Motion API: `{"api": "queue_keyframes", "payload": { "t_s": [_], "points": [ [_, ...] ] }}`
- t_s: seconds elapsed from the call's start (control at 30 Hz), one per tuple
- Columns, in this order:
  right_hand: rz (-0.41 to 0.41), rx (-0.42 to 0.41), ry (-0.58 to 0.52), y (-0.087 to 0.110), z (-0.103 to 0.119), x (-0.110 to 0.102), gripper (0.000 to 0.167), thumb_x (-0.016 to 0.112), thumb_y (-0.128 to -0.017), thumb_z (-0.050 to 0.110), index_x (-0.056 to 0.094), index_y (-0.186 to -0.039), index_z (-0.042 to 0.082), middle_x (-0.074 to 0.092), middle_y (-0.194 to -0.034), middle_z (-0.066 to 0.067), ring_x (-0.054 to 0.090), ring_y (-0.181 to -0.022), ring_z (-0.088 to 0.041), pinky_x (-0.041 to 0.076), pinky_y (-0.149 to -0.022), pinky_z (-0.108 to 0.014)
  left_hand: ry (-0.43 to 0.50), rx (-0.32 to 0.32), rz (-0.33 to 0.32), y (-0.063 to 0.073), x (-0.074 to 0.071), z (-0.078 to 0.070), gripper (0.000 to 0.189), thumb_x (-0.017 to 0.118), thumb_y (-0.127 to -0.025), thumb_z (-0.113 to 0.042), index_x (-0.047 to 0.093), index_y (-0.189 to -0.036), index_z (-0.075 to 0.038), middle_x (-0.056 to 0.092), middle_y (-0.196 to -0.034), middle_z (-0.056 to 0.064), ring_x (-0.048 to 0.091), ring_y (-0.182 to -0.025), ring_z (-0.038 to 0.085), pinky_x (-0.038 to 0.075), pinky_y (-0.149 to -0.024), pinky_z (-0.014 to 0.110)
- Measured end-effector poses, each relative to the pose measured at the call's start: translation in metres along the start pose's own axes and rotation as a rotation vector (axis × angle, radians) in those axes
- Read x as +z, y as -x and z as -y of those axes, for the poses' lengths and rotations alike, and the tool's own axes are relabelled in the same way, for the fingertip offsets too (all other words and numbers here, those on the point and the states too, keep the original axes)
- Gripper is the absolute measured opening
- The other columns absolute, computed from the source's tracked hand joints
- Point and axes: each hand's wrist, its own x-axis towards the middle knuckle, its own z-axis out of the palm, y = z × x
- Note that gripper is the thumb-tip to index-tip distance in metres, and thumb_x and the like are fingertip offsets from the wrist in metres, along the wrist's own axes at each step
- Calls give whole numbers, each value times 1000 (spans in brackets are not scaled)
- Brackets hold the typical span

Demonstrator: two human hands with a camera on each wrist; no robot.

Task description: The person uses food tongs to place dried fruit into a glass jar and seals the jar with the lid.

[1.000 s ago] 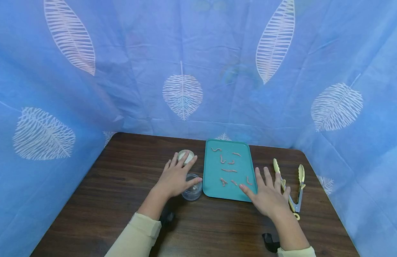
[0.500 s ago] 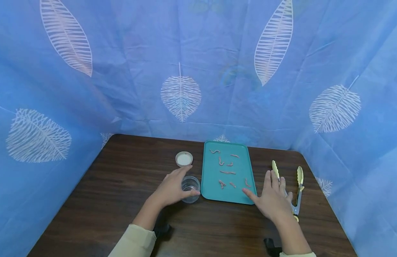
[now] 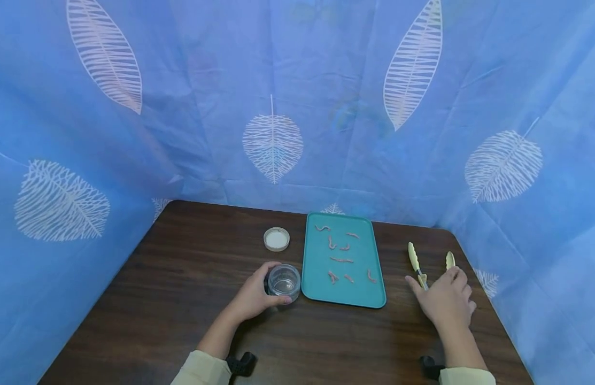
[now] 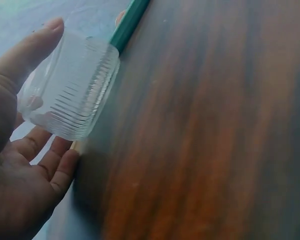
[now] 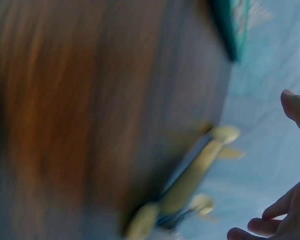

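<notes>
The left hand (image 3: 253, 297) holds a clear jar (image 3: 284, 281), fingers curled round it. A green tray (image 3: 342, 293) lies just beside the jar, on its far side from the hand. The right hand (image 3: 446, 302) lies over the tongs (image 3: 415, 260), hiding their back end. It is too blurry to tell if it grips them.

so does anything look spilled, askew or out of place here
Nothing stands out. The pink worm-like pieces lie scattered, but all inside the teal tray. The clear jar stands upright in the left hand, its lid lying apart behind it.
</notes>
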Motion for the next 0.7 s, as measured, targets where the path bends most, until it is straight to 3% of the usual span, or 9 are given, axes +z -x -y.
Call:
{"api": "queue_keyframes", "payload": {
  "t_s": [0.2, 0.3, 0.47, 0.7],
  "points": [
    [96, 91, 3, -15, -25, 6, 142, 54, -96, 83, -10, -158, -27, 7, -158, -57, 18, -143, -74, 32, -113, -80, 123, -42, 0, 1, 3, 6, 87, 99, -81, -35, 52, -154, -26, 65, -145, 4, 63, -130, 27, 53, -105, 53],
    [109, 54, 16, -19, -33, 11, 135, 56, -98, 80, 5, -155, -31, 25, -147, -59, 30, -134, -73, 35, -112, -76, 160, -95, 6, 1, 3, 8, 87, 99, -81, -36, 52, -153, -29, 64, -144, 3, 60, -129, 26, 52, -103, 49],
    [73, -24, 74, -27, -39, 10, 115, 56, -100, 76, 35, -130, -33, 45, -118, -49, 46, -111, -61, 39, -100, -69, 161, -134, 1, 0, 3, 9, 88, 99, -79, -39, 52, -153, -31, 63, -143, 3, 57, -129, 27, 50, -103, 47],
    [143, -59, 142, -31, -48, 5, 108, 52, -104, 74, 42, -123, -32, 44, -118, -50, 42, -112, -59, 36, -101, -68, 168, -147, -3, -1, 7, 10, 89, 99, -79, -39, 52, -154, -31, 63, -144, 4, 58, -131, 27, 49, -108, 52]
  ]
}}
